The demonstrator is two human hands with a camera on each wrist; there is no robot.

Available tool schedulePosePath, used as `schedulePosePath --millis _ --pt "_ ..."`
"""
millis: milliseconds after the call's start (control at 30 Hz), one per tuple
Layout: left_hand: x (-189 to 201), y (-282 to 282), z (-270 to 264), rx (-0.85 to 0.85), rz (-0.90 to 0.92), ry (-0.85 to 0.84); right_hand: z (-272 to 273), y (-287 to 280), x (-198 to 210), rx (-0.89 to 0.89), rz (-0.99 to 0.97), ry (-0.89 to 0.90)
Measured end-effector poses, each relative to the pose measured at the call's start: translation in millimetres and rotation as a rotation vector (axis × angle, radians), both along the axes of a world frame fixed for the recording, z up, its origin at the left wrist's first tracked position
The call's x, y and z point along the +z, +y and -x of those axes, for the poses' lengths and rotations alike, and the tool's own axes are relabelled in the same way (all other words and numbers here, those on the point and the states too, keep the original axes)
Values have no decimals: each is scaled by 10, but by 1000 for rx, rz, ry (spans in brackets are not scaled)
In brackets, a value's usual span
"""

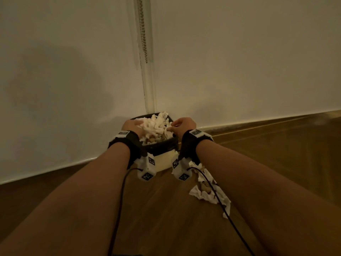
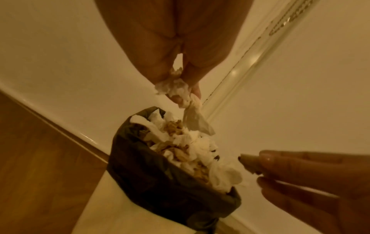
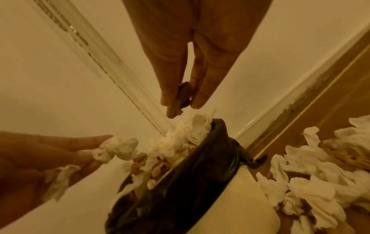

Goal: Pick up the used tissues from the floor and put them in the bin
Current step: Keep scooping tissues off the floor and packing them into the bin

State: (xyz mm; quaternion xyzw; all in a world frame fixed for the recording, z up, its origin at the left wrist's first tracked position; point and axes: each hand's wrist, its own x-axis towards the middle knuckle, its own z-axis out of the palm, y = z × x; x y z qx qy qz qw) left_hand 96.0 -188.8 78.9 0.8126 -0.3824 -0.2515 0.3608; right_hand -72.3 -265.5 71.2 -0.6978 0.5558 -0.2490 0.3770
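Left hand (image 2: 176,76) pinching a crumpled tissue (image 2: 176,88) over the heaped bin (image 1: 162,146); right hand (image 3: 180,79) loosely extended, holding nothing; feather-light, tearing easily, best pinching bunched folds.

No readable text, brand, number or sign anywhere. Only black-and-white square coded markers printed on the white plastic camera housings (image 1: 148,168) strapped at both wrists, seen from the head view; patterns, not letters, and too small to decode. Nothing printed on the cream bin with its black plastic liner (image 1: 160,147), nor on the crumpled white tissues (image 1: 206,193) on the wooden floor.
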Motion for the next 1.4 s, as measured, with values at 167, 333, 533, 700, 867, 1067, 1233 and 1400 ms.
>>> schedulePosePath --millis 167,333,533,700,867,1067,1233,1400 --pt "-179 -50 -90 -1 -84 -156 -134 -139 -99 66 41 140" --pt "-322 -45 0 -113 -145 -270 -194 -162 -214 135 93 303" --pt "-392 -35 129 -232 -230 -281 -212 -35 -292 217 196 543" --pt "-368 -97 158 -272 -416 -269 -323 13 -343 322 207 607" --pt "-513 -44 195 -310 -355 -502 -449 58 -376 434 203 701" --pt "-472 -27 212 -412 -446 -679 -437 242 -591 539 369 701" --pt "-450 10 256 -387 -457 -512 -464 297 -667 510 417 794" --pt "-439 85 241 -204 -438 -544 -356 297 -578 481 392 735"
